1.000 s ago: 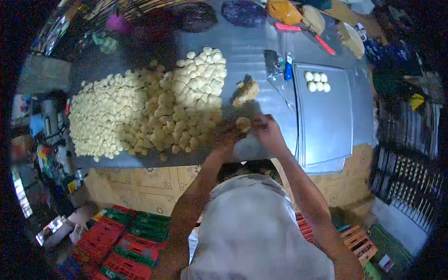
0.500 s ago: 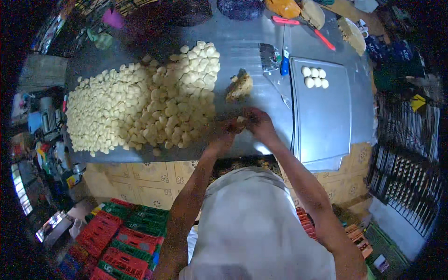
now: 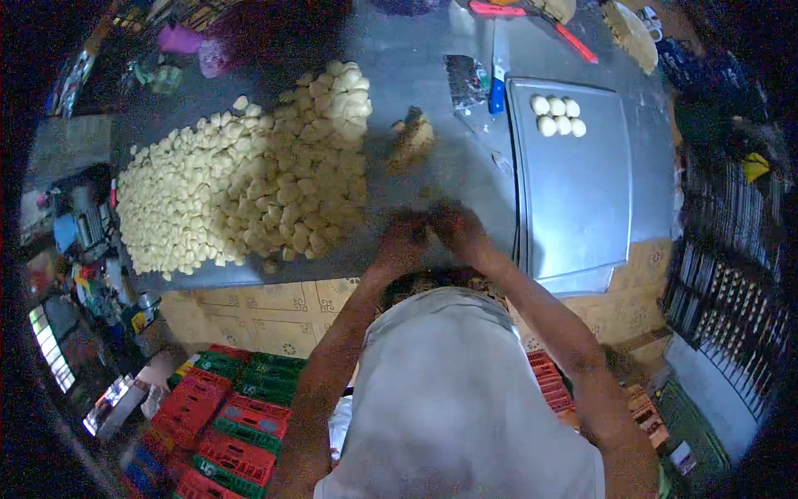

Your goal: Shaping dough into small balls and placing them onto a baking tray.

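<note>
Close together near the front edge of the metal table [image 3: 324, 268], my left hand [image 3: 404, 239] and my right hand [image 3: 459, 231] have curled fingers meeting over a small piece of pale dough. Shadow and the fingers hide most of that piece. Just left of my hands spreads a large heap of small dough pieces [image 3: 249, 183]. Beyond my hands lies a crumbly, yellowish-brown lump [image 3: 413, 143]. To the right, a flat metal tray [image 3: 573, 200] bears two short rows of round, smooth dough balls [image 3: 556, 115].
A knife with a blue handle [image 3: 497, 96] lies left of the tray, near a thin metal tool [image 3: 500, 160]. Red-handled tools [image 3: 575, 41] rest farther back. Red and green crates [image 3: 237, 445] are stacked at lower left; a rack with trays of dough balls [image 3: 723, 320] stands right.
My view has shifted, so the table's contents sit slightly higher and farther left. The fingers of both hands have closed in more, covering the dough piece that showed between them.
</note>
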The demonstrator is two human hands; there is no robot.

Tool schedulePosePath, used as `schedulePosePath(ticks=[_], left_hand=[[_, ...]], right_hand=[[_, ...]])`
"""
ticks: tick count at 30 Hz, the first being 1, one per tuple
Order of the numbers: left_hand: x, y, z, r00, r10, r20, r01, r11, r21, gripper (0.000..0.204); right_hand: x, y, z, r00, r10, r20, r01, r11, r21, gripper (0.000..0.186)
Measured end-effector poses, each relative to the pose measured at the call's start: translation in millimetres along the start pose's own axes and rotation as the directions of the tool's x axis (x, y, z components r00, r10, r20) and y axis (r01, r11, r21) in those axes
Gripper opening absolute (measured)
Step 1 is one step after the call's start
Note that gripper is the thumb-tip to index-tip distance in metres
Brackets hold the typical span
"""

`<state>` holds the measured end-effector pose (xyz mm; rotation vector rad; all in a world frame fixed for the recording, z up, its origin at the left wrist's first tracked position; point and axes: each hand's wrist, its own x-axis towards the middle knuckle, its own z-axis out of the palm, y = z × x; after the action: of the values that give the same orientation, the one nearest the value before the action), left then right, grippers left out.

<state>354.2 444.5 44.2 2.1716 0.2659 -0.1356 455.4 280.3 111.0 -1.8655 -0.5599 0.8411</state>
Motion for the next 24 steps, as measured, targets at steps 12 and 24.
schedulePosePath(ticks=[12,24], left_hand=[[-18,35,-18,0.947,0.321,0.027,-0.322,0.939,0.122,0.044],[-9,-40,-33,0.953,0.297,-0.058,-0.274,0.928,0.253,0.038]], right_hand=[[-20,31,20,0.955,0.175,-0.240,-0.108,0.958,0.267,0.010],[-12,22,-33,0.900,0.189,-0.392,-0.232,0.971,-0.066,0.044]])
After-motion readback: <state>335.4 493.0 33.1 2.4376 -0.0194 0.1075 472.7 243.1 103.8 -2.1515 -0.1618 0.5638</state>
